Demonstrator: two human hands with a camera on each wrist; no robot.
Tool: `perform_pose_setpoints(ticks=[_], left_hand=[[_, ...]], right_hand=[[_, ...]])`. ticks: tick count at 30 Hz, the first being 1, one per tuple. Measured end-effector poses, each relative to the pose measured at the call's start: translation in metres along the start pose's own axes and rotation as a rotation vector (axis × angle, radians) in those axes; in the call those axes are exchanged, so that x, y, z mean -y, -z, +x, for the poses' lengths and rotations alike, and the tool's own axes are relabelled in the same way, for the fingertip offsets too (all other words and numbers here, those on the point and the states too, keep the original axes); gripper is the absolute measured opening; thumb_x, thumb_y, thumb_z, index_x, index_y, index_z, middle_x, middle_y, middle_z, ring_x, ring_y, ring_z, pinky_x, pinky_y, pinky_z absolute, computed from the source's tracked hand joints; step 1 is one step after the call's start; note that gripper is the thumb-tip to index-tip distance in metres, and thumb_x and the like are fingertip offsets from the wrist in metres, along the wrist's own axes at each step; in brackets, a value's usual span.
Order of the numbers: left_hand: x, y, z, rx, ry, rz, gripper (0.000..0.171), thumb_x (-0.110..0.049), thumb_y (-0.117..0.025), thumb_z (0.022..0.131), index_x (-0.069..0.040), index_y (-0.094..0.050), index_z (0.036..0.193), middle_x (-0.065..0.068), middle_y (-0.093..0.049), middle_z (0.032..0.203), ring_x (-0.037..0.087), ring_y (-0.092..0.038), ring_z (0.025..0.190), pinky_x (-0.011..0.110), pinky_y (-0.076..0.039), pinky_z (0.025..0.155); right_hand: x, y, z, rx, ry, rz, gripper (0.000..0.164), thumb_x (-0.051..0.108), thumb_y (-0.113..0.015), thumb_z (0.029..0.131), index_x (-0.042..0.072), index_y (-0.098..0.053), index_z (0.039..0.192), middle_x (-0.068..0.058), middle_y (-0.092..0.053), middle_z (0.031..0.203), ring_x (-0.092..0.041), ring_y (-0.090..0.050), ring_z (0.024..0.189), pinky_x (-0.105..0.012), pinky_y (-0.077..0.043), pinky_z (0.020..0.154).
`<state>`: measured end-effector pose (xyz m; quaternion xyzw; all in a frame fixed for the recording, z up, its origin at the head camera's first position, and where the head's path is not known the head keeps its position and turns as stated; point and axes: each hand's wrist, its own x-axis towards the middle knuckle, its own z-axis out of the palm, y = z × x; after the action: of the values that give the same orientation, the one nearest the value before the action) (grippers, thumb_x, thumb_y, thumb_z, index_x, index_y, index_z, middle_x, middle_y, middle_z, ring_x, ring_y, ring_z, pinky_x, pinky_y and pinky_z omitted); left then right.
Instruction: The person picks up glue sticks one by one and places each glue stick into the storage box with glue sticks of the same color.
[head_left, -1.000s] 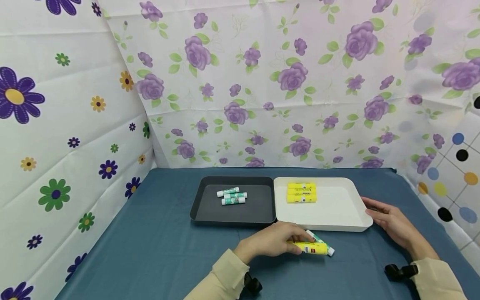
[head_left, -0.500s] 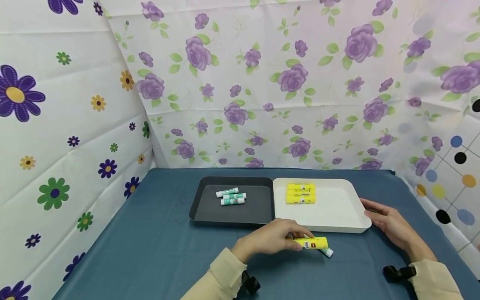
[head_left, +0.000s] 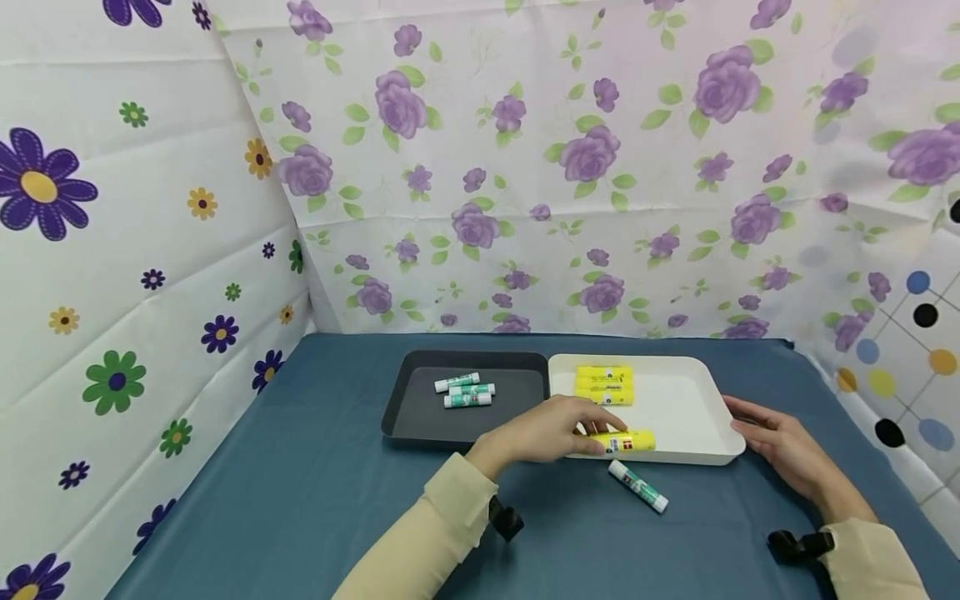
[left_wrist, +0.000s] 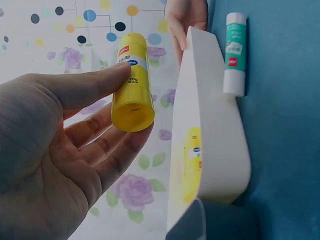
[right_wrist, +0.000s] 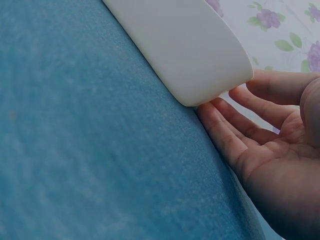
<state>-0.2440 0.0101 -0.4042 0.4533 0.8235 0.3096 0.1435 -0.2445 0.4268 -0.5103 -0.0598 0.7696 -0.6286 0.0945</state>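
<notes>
My left hand (head_left: 551, 429) pinches a yellow glue stick (head_left: 630, 441) between thumb and fingers, holding it over the near side of the white tray (head_left: 686, 408). In the left wrist view the glue stick (left_wrist: 134, 90) shows its round end and label above the tray rim. Inside that tray, yellow glue sticks (head_left: 603, 386) lie side by side toward the back. My right hand (head_left: 783, 450) rests at the tray's right end; in the right wrist view its fingertips (right_wrist: 212, 112) touch the corner. A green-and-white glue stick (head_left: 637, 486) lies slantwise on the cloth in front.
A dark grey tray (head_left: 420, 421) stands against the white one's left side, with three green-and-white glue sticks (head_left: 468, 400) in it. Blue cloth (head_left: 300, 500) covers the table. Flowered sheets (head_left: 495, 167) hang behind and at the sides.
My left hand has lifted the yellow glue stick and carried it away from me, from above the green-and-white one to over the white tray's near rim. The right hand has stayed put.
</notes>
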Motion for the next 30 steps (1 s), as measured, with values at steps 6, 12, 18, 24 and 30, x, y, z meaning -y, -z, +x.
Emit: perform_pose_setpoints(ticks=[6,12,18,24,30], left_hand=[[0.001,0.012,0.013,0.012,-0.002,0.069,0.041,-0.019,-0.070,0.102,-0.019,-0.066,0.142,-0.005,-0.069,0.124,0.001,-0.061,0.106,0.015,-0.049,0.090],[0.000,0.026,0.026,0.017,0.019,0.103,0.039,-0.017,-0.068,0.103,-0.017,-0.066,0.142,-0.001,-0.069,0.123,0.005,-0.063,0.106,0.015,-0.051,0.087],[0.004,0.029,0.035,0.057,0.049,0.149,0.038,-0.016,-0.068,0.103,-0.017,-0.067,0.141,0.000,-0.070,0.118,0.007,-0.063,0.106,0.015,-0.051,0.085],[0.000,0.029,0.048,0.071,0.031,0.208,0.038,-0.014,-0.070,0.102,-0.015,-0.068,0.139,0.000,-0.070,0.116,0.008,-0.062,0.103,0.015,-0.050,0.086],[-0.002,0.031,0.057,0.084,0.059,0.231,0.038,-0.014,-0.070,0.102,-0.016,-0.069,0.139,0.000,-0.069,0.116,0.008,-0.060,0.100,0.015,-0.049,0.087]], right_hand=[[0.001,0.000,0.000,0.010,0.024,-0.022,0.071,0.025,-0.057,0.110,-0.004,-0.021,0.164,0.026,-0.049,0.132,0.014,-0.055,0.117,-0.013,-0.051,0.092],[0.002,0.001,0.000,0.006,0.049,-0.031,0.067,0.022,-0.055,0.110,-0.003,-0.023,0.163,0.026,-0.050,0.135,0.014,-0.055,0.118,-0.012,-0.050,0.093],[-0.001,0.001,0.001,0.009,0.015,-0.007,0.069,0.023,-0.056,0.110,-0.004,-0.022,0.163,0.027,-0.052,0.131,0.011,-0.057,0.116,-0.014,-0.051,0.092],[-0.002,0.001,0.000,0.005,0.012,0.003,0.069,0.022,-0.056,0.110,-0.004,-0.020,0.163,0.028,-0.052,0.130,0.011,-0.057,0.116,-0.014,-0.052,0.092],[-0.001,0.003,-0.001,0.017,0.014,0.018,0.069,0.021,-0.055,0.110,-0.005,-0.019,0.163,0.027,-0.052,0.131,0.011,-0.057,0.116,-0.015,-0.052,0.092]])
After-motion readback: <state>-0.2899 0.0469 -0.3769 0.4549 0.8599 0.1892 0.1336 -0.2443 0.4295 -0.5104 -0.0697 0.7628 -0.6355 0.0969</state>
